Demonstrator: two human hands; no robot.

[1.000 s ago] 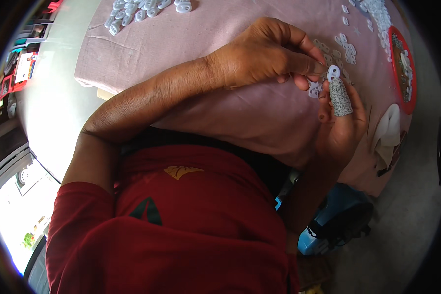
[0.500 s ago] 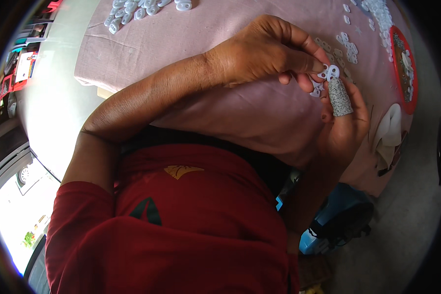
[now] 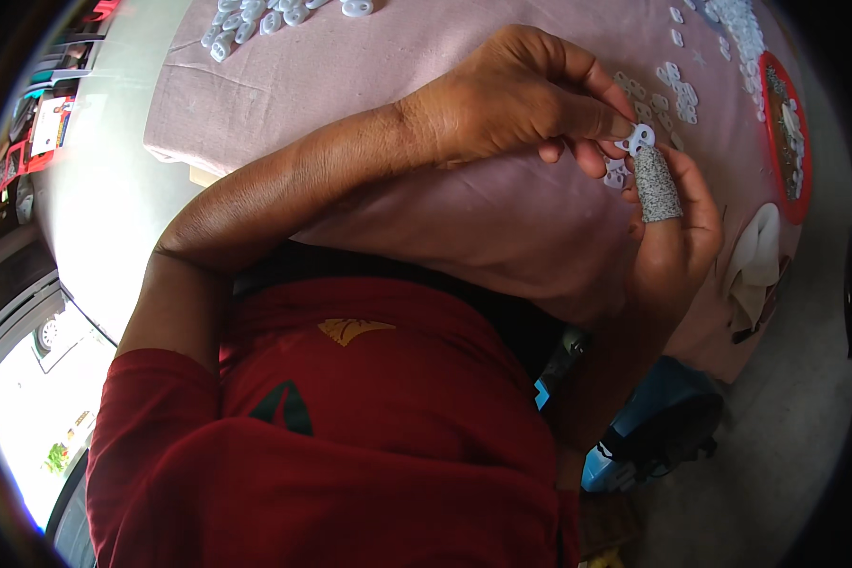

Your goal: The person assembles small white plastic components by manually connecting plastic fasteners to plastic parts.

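Over the right part of the cloth-covered table, my two hands meet at small white plastic pieces with oval holes [image 3: 642,138]. My left hand [image 3: 521,104] reaches across from the left, its thumb and forefinger pinched on the left end of them. From below, my right hand [image 3: 682,213] grips them with a thumb that wears a grey speckled finger cover [image 3: 657,185]. Whether the held pieces are joined or only overlap is hard to tell. Just under my left fingertips, more white holed pieces [image 3: 616,173] show, partly hidden.
A pink cloth [image 3: 350,62] covers the table. White pieces lie heaped [image 3: 275,14] at the far left and scattered [image 3: 680,93] beyond my hands. A red-rimmed tray [image 3: 765,123] with pieces stands at the right edge, near a folded white cloth [image 3: 754,256]. A blue object [image 3: 648,407] is below the table.
My right hand has shifted slightly to the right and its fingers have moved a little. The held pieces now overlap more closely. My left hand keeps its pinch in almost the same place.
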